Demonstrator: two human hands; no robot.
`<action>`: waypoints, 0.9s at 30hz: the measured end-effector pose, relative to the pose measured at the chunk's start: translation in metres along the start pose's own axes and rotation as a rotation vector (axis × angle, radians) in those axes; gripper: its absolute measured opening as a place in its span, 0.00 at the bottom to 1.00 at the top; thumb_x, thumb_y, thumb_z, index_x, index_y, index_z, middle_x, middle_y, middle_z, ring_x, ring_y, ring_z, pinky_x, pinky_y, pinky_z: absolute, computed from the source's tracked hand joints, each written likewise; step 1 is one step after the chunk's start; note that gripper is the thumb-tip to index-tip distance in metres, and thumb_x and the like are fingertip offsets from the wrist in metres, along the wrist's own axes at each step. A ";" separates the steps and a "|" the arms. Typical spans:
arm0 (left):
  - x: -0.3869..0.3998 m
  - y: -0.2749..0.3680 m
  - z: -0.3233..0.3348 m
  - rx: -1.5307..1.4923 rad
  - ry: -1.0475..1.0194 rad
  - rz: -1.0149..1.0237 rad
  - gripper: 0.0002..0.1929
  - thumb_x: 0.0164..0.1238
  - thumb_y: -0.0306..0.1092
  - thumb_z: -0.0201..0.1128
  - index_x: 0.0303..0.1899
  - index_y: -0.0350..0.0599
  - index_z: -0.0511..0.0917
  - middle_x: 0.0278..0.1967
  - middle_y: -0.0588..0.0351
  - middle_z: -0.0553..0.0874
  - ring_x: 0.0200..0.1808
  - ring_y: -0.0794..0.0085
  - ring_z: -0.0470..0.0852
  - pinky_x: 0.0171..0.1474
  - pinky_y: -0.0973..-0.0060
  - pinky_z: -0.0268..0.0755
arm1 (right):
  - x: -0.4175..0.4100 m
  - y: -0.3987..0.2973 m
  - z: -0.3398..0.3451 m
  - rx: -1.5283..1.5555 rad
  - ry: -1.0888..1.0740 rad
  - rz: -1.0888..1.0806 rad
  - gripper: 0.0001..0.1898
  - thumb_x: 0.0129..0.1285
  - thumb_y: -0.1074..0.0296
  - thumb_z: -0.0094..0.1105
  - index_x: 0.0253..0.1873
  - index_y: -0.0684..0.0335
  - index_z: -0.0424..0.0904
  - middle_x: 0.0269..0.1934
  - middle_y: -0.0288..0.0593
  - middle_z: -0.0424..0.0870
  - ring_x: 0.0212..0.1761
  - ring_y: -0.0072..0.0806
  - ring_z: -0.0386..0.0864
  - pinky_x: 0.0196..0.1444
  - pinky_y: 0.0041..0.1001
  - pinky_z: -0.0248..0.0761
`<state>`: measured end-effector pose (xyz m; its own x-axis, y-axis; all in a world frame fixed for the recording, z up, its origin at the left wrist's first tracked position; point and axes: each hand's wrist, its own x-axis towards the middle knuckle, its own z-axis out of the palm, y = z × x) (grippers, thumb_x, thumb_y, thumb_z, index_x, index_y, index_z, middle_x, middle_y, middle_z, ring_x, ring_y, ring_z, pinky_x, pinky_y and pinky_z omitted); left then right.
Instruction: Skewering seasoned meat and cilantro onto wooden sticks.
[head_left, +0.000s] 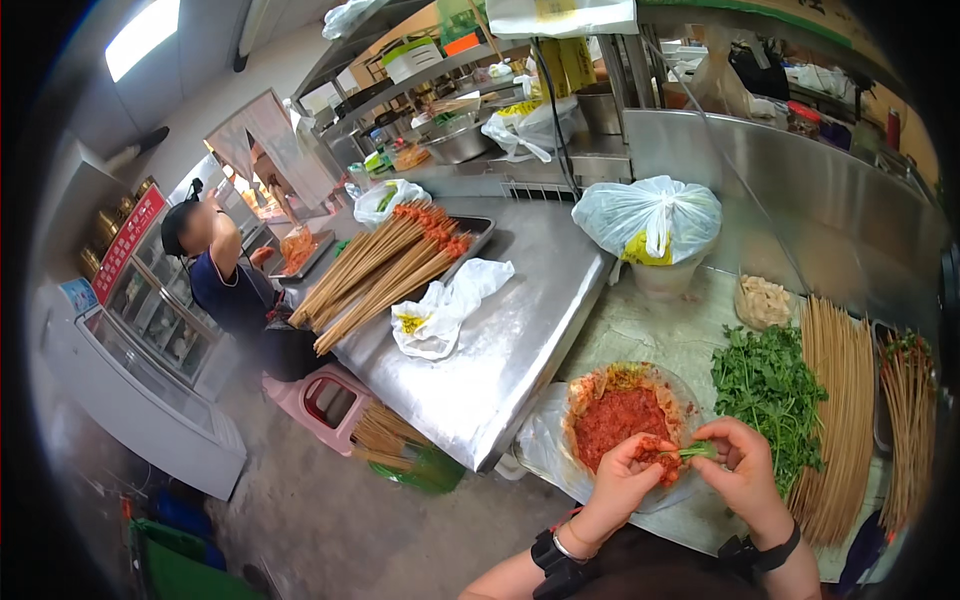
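My left hand (624, 474) pinches a small lump of red marinated meat at the near rim of a bowl. Reddish paste coats its fingertips. A short green herb bundle (697, 450) runs from that meat to my right hand (739, 461), whose thumb and fingers hold its other end. The bowl (686, 394) has a clear lining and contains red meat mix (619, 420). Just right of it lies a heap of leafy coriander (769, 397). Long bare wooden skewers (840, 427) lie in a thick row beyond the heap.
Loaded skewers (904, 420) rest in a tray at the far right. A container of pale pieces (763, 300) and a bag-covered bucket (656, 277) stand behind. More meat skewers (390, 270) lie on the steel table (525, 315). A co-worker (232, 277) sits at left.
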<state>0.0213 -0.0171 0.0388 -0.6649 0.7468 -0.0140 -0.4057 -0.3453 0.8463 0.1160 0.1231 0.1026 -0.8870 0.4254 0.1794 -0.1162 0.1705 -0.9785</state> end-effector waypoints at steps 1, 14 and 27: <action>-0.001 -0.002 0.000 0.031 0.016 -0.001 0.12 0.62 0.17 0.54 0.47 0.34 0.75 0.41 0.55 0.81 0.39 0.76 0.81 0.44 0.79 0.75 | -0.001 -0.002 0.004 0.159 0.037 0.013 0.08 0.50 0.81 0.63 0.38 0.67 0.80 0.36 0.42 0.79 0.36 0.26 0.79 0.40 0.22 0.74; -0.005 0.037 -0.041 0.559 0.082 0.084 0.14 0.61 0.18 0.54 0.48 0.36 0.79 0.40 0.60 0.84 0.42 0.81 0.81 0.44 0.82 0.75 | -0.025 0.035 -0.040 0.046 0.115 0.012 0.05 0.50 0.81 0.65 0.33 0.68 0.81 0.34 0.42 0.82 0.36 0.25 0.79 0.38 0.22 0.72; 0.029 0.044 -0.051 1.685 -0.173 0.403 0.10 0.47 0.26 0.66 0.34 0.44 0.83 0.30 0.50 0.81 0.34 0.56 0.81 0.36 0.66 0.73 | -0.038 0.057 -0.051 0.093 0.079 0.061 0.06 0.54 0.81 0.64 0.37 0.67 0.81 0.38 0.41 0.80 0.40 0.24 0.79 0.41 0.21 0.75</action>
<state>-0.0477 -0.0397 0.0479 -0.4369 0.8559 0.2765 0.8718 0.3274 0.3643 0.1658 0.1623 0.0457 -0.8562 0.5017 0.1234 -0.1077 0.0603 -0.9924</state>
